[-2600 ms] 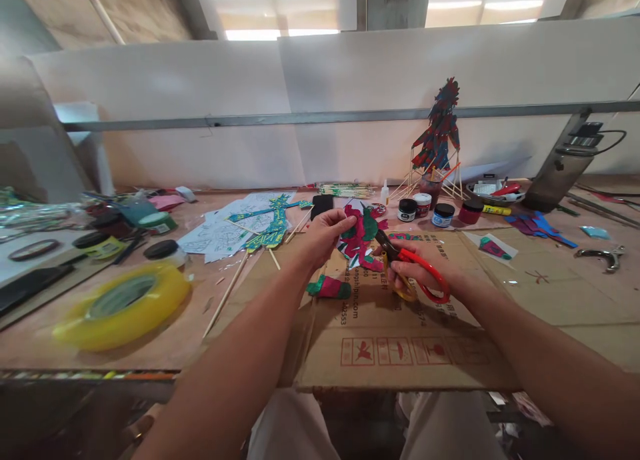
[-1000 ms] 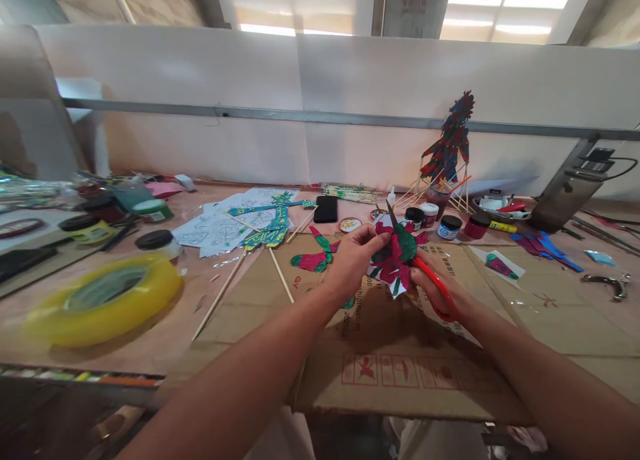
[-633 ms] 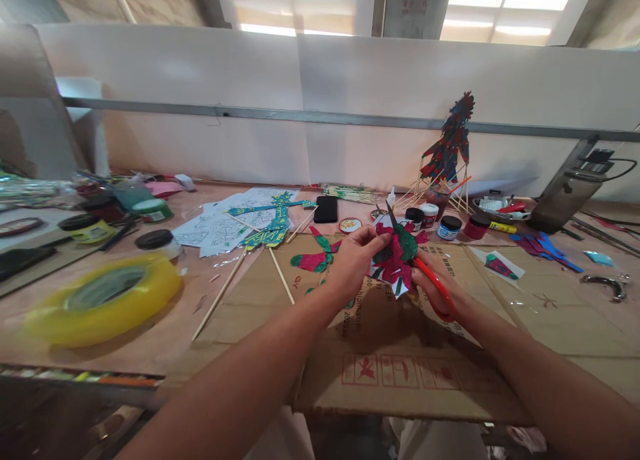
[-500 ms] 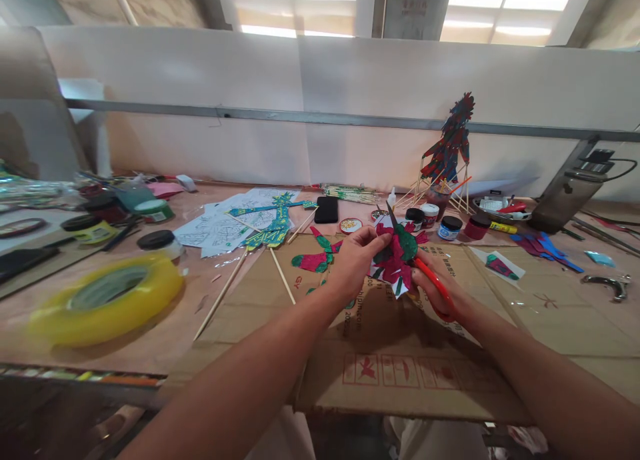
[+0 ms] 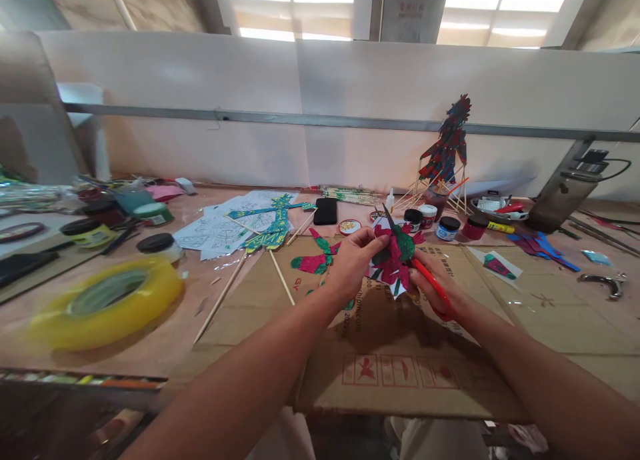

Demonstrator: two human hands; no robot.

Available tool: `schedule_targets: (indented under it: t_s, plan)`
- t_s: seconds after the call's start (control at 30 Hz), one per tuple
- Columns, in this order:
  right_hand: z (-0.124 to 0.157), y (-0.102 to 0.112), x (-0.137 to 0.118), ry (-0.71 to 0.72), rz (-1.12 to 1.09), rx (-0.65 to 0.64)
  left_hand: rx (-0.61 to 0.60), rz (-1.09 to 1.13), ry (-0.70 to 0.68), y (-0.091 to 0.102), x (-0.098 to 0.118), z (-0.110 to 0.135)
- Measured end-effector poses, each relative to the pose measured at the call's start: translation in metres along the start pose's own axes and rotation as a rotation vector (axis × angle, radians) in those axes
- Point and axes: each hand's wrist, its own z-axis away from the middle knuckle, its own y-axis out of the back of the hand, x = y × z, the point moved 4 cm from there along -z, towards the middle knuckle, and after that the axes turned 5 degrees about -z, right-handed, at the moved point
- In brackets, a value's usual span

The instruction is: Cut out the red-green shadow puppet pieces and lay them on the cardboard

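Note:
My left hand (image 5: pixel 353 263) pinches a painted paper cutout (image 5: pixel 399 268) in magenta and dark green, with white paper along its edge. Red-handled scissors (image 5: pixel 434 288) are in my right hand (image 5: pixel 443 287), its fingers wrapped through the handles. Their dark blades point up and away at the cutout's upper part; whether they touch the paper I cannot tell. Under both hands lies a flat cardboard sheet (image 5: pixel 390 397). Just left of my left hand, a magenta and green painted piece (image 5: pixel 310 263) rests on the cardboard. A smaller painted piece on white paper (image 5: pixel 500 265) lies to the right.
A yellow tape roll (image 5: pixel 150 280) sits at the left, near wooden sticks (image 5: pixel 220 299) and a blue-green puppet figure (image 5: pixel 274 223) on drawn sheets (image 5: pixel 213 227). Behind my hands are a black phone (image 5: pixel 326 211) and paint jars (image 5: pixel 448 229). A red-blue figure (image 5: pixel 445 143) stands on sticks.
The scissors' blades and the cutout have shifted very slightly. My hands keep nearly the same place and hold the same things. The whole view has tilted a little.

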Motion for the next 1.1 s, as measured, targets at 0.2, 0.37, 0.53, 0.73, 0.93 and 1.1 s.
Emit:
schedule_targets:
  t_s: [0.2, 0.37, 0.53, 0.73, 0.93, 1.1]
  plan:
    - [-0.002, -0.004, -0.007, 0.008, -0.067, -0.008, 0.004, -0.019, 0.014, 0.003, -0.005, -0.002]
    - [-0.003, -0.006, -0.011, 0.001, -0.115, 0.001, -0.003, -0.003, 0.002, 0.005, -0.005, -0.004]
    - [-0.004, -0.004, -0.011, -0.021, -0.078, 0.017, -0.001, -0.022, 0.0, 0.005, 0.001, -0.003]
    - [-0.003, 0.002, -0.004, -0.026, 0.048, 0.049, -0.019, -0.06, 0.028, 0.007, 0.009, -0.002]
    - [-0.007, 0.0, -0.008, 0.007, -0.014, 0.002, -0.025, -0.073, 0.02, 0.009, 0.007, -0.004]
    - [-0.008, 0.002, -0.004, -0.034, 0.005, 0.008, -0.039, -0.112, 0.011, 0.011, 0.012, -0.005]
